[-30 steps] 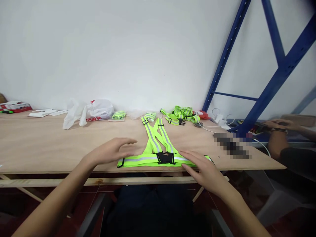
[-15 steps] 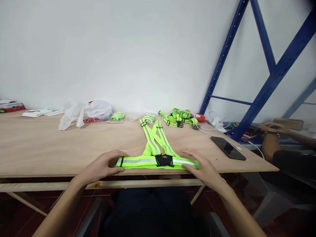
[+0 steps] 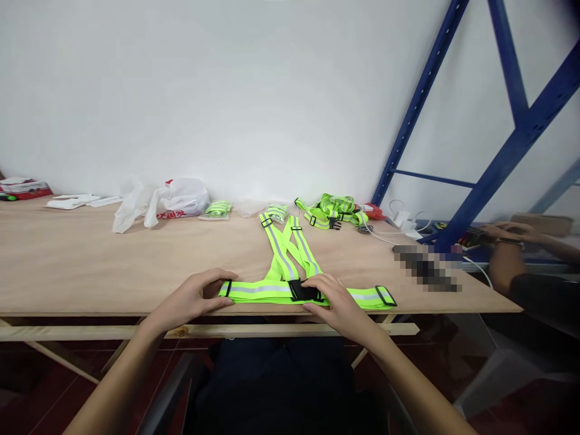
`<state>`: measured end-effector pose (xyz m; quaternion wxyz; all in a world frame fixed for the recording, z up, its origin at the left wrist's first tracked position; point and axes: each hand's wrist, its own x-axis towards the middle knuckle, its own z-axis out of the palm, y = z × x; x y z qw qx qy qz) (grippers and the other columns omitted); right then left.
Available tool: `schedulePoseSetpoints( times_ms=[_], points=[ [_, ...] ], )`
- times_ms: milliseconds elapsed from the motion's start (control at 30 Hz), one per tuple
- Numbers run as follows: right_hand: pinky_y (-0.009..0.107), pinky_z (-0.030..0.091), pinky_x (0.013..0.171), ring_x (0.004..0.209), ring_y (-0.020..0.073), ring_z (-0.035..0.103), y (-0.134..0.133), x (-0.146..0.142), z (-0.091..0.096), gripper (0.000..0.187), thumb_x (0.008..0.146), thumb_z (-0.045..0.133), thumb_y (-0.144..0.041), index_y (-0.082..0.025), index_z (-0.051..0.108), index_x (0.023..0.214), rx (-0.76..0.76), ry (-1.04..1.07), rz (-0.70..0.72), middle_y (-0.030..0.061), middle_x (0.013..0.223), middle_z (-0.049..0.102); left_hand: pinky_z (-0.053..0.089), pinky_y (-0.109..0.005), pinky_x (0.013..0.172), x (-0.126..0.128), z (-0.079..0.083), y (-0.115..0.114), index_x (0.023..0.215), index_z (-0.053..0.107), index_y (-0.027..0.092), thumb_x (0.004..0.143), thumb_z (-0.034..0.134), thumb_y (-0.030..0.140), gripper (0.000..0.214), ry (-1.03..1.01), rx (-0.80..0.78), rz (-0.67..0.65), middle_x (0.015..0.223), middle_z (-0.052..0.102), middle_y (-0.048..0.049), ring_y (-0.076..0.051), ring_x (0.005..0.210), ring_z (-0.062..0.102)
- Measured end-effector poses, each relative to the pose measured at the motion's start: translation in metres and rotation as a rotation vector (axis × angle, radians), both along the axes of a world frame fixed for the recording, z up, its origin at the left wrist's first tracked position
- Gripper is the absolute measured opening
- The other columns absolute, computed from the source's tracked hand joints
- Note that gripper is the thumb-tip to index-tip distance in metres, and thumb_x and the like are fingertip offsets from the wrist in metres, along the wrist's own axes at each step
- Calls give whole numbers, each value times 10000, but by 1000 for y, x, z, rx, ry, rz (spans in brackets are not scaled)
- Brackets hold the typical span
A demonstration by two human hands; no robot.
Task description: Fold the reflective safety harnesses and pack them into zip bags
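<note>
A neon-yellow reflective vest [image 3: 258, 291] made of elastic straps with grey stripes lies flat along the table's front edge. Its shoulder straps cross and stretch away toward the wall. My left hand [image 3: 193, 297] is curled round the left end of the waist strap, thumb at the lower edge and fingers at the upper. Over the black buckle [image 3: 296, 291] in the middle, my right hand [image 3: 336, 302] pinches the strap from above and below, covering the buckle's right part. The strap's right end, with a black slider [image 3: 386, 296], lies free beyond that hand.
Toward the wall lie a heap of similar straps [image 3: 333, 210], bagged vests [image 3: 217, 209] and a white plastic bag [image 3: 183, 196]. A pixelated dark object [image 3: 426, 269] rests at right, near a blue metal frame [image 3: 489, 172]. Another person's hands [image 3: 510, 231] show beyond it.
My right hand has slid left from the right part of the waist strap to the buckle, uncovering the strap's right end. My left hand stays at the left end. The view has shifted slightly.
</note>
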<state>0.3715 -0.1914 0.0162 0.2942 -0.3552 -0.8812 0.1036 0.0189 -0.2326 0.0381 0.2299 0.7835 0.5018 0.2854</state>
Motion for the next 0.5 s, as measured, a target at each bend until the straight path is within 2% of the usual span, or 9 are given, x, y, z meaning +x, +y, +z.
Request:
schedulePoseSetpoints(
  times_ms=[200,367,500],
  points=[
    [432,499,970,1146,263,599,4,3,-7,246,902,661,-254,-250,612,1143,8,45,-3,90,1173,667,511,-306,854,0,1,0,1213,656,229,883,623,489,421,16,-4,2,1155,679,-67,-241,1014,619],
    [429,515,959,1146,267,604,3,4,-7,243,887,673,-247,-245,635,1127,16,74,4,91,1151,687,502,-290,798,1,3,-2,1139,666,206,910,575,422,327,-2,-15,-39,1113,674,-68,-216,938,615],
    [458,507,999,1217,278,583,3,5,-6,249,895,654,-244,-257,656,1143,33,76,24,95,1178,702,500,-296,815,-2,2,0,1143,665,208,899,578,379,310,4,-9,-45,1125,668,-74,-217,956,605]
  ],
)
